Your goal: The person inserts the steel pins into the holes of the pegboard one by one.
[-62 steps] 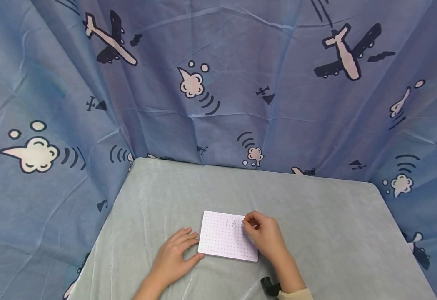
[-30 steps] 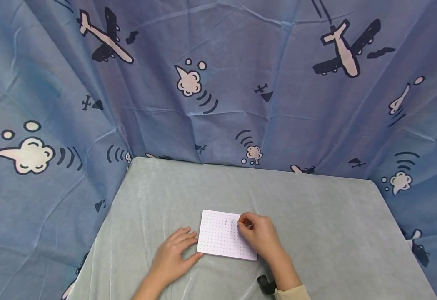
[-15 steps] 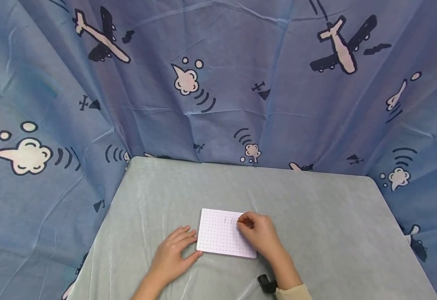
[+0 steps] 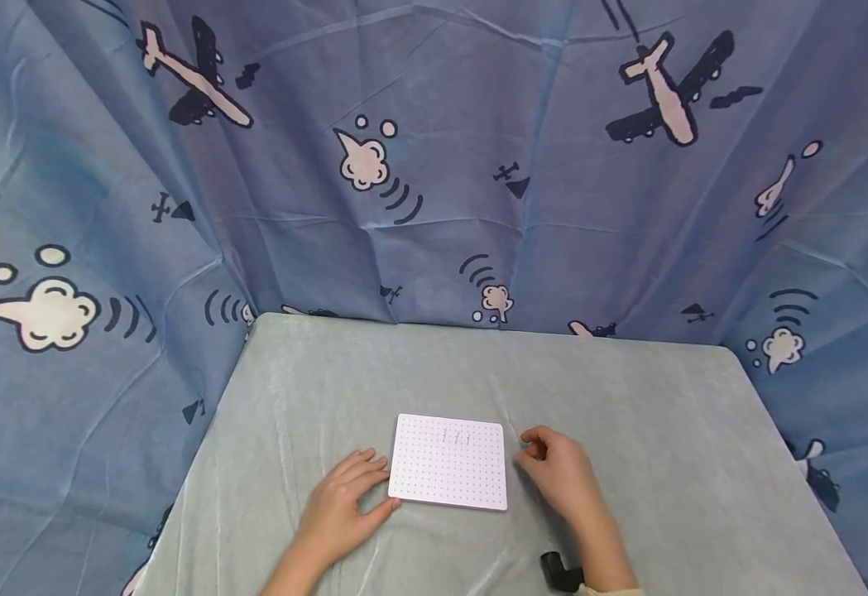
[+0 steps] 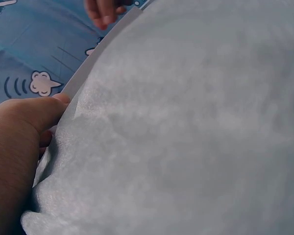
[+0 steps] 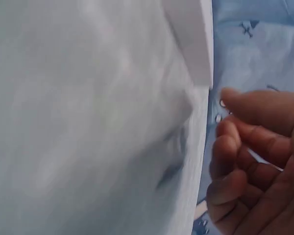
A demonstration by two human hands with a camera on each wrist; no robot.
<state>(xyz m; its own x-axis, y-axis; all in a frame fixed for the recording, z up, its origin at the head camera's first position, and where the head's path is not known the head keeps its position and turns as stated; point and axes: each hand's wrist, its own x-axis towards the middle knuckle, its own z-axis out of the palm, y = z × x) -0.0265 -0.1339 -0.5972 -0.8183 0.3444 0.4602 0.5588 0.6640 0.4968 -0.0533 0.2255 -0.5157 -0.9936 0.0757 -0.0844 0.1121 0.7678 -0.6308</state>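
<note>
A white board (image 4: 448, 468) with a grid of small dots lies flat before me. Three thin, short dark pins or strokes show near its top edge; they are too small to tell apart. My left hand (image 4: 340, 513) rests at the board's left side, fingers spread, with the thumb (image 5: 59, 98) touching the edge near the corner. Off the board's right side is my right hand (image 4: 558, 473), its fingers loosely curled. Nothing shows between its thumb (image 6: 257, 107) and fingers in the right wrist view. The board's side (image 6: 196, 44) appears there too.
A grey-green cloth (image 4: 374, 364) covers the table. Blue curtains (image 4: 434, 165) printed with planes and clouds hang behind it and on both sides. A black device (image 4: 558, 573) sits at my right wrist, beside a pale sleeve (image 4: 608, 591).
My right hand was pinching at the board's upper right; it has pulled away to the right. A third thin mark now shows there. My left hand has stayed in place.
</note>
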